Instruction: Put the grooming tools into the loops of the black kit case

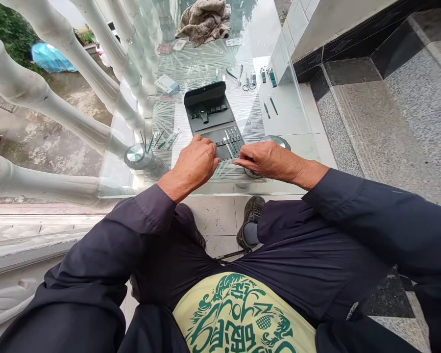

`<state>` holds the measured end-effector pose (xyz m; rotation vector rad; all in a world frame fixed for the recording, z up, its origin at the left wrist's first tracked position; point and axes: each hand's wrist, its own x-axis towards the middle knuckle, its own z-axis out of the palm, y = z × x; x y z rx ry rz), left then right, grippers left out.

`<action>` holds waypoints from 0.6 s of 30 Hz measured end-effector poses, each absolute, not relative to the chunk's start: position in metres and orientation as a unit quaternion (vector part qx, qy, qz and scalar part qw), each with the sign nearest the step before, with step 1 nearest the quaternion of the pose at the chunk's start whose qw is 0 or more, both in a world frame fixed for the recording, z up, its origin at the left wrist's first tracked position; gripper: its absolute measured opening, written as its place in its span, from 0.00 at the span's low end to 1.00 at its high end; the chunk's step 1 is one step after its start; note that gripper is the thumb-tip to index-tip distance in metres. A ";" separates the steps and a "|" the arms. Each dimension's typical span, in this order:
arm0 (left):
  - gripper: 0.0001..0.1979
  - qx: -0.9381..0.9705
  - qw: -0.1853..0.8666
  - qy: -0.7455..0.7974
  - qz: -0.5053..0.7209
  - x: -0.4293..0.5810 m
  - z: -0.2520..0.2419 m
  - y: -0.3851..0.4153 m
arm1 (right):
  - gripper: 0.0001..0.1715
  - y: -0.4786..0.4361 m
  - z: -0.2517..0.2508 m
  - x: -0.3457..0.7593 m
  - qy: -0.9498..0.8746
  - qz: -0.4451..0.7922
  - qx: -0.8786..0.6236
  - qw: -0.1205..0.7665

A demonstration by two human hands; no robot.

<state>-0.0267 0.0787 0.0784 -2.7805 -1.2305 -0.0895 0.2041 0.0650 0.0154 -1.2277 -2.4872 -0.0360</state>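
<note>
A dark manicure case (212, 128) lies unfolded on the glass table, with several slim metal tools (232, 139) in the elastic loops of its near flap. Over the near left part of that flap, my left hand (195, 159) is closed with curled fingers; whatever they grip is hidden. At the near right corner, the thumb and fingers of my right hand (266, 159) are pinched together, and I cannot make out anything between them. Loose green-handled tools (169, 140) lie left of my left hand.
Nail clippers (271, 77), small scissors (248, 82), nippers (235, 75) and two slim tools (269, 107) lie at the right. A crumpled towel (205, 22) is at the far end, a small white-blue box (166, 84) at the left. Balusters (95, 63) and stairs (382, 113) flank the glass table (113, 182).
</note>
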 end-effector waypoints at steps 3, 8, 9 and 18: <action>0.07 -0.914 0.054 -0.402 -0.030 -0.027 0.079 0.078 | 0.17 0.068 0.013 0.203 -0.874 -0.029 -0.446 0.189; 0.08 -0.913 0.062 -0.402 -0.025 -0.027 0.078 0.078 | 0.18 0.071 0.015 0.199 -0.868 -0.027 -0.452 0.203; 0.08 -0.914 0.064 -0.401 -0.025 -0.027 0.078 0.078 | 0.18 0.071 0.016 0.199 -0.866 -0.025 -0.455 0.205; 0.08 -0.912 0.053 -0.405 -0.035 -0.028 0.076 0.079 | 0.18 0.075 0.018 0.195 -0.848 0.003 -0.490 0.201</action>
